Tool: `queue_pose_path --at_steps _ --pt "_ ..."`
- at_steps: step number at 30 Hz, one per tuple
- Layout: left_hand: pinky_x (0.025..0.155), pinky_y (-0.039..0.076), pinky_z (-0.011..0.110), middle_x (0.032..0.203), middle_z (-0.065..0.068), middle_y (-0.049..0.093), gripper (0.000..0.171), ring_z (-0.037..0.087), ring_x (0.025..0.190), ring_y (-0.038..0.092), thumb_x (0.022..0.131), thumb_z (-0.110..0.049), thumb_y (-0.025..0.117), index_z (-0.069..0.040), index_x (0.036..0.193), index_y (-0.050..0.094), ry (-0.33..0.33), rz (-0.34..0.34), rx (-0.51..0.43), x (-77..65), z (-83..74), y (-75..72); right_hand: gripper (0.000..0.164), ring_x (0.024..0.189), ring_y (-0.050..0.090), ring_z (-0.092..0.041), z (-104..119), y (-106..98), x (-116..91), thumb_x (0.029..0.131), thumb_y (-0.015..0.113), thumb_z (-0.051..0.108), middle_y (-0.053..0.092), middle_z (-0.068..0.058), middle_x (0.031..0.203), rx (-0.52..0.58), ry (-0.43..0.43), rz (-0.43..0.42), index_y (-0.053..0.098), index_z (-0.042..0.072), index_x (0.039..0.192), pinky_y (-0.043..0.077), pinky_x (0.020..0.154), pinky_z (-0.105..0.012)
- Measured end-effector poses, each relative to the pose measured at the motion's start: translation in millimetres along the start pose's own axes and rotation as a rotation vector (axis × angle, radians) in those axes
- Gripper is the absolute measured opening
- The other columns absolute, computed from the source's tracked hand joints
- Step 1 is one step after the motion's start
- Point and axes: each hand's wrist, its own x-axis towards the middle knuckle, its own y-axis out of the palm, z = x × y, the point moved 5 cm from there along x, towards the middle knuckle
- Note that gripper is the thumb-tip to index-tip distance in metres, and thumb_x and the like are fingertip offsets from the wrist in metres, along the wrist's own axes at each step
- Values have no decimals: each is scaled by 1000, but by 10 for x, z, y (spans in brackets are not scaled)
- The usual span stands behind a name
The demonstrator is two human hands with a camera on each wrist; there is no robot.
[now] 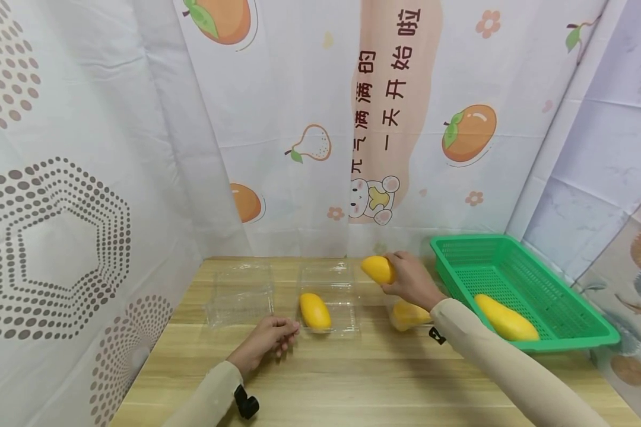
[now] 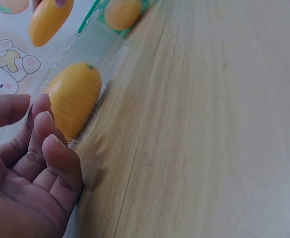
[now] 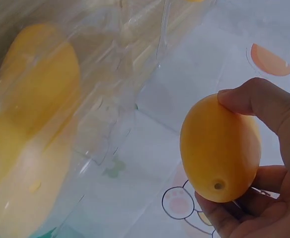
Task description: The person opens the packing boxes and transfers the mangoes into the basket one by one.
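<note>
My right hand (image 1: pixel 410 280) grips a yellow mango (image 1: pixel 376 270), held up above the table toward the back; the right wrist view shows the thumb on top and fingers beneath. My left hand (image 1: pixel 267 341) is at the near left corner of the middle clear plastic box (image 1: pixel 343 317), its thumb and forefinger pinching the thin edge. Inside that box lies another mango (image 1: pixel 315 311), stem end visible in the left wrist view. Under my right forearm, a third mango (image 1: pixel 406 314) sits in a clear box (image 3: pixel 100 134), partly hidden by the sleeve.
An open clear plastic box (image 1: pixel 240 296) stands at the left of the wooden table (image 1: pixel 320 385). At the right, a green basket (image 1: pixel 577 308) holds a mango (image 1: pixel 507 320). Printed curtains (image 1: pixel 278 89) hang behind the table and at both sides.
</note>
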Motion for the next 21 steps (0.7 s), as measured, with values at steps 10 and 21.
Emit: queue_pose_path --at_steps 10,21 --pt "49 45 22 78 6 65 39 11 60 51 101 -30 68 8 104 68 -4 -2 6 -5 -11 2 65 105 55 -36 -187 -81 -22 79 89 18 64 -23 122 -33 11 -23 62 -6 133 53 89 -50" --pt "50 45 23 78 5 65 34 11 61 51 103 -27 65 7 103 69 -8 -3 12 9 -6 -2 61 98 57 -37 -316 -224 -4 76 87 15 65 -24 114 -49 -1 -69 63 -9 127 52 86 -52"
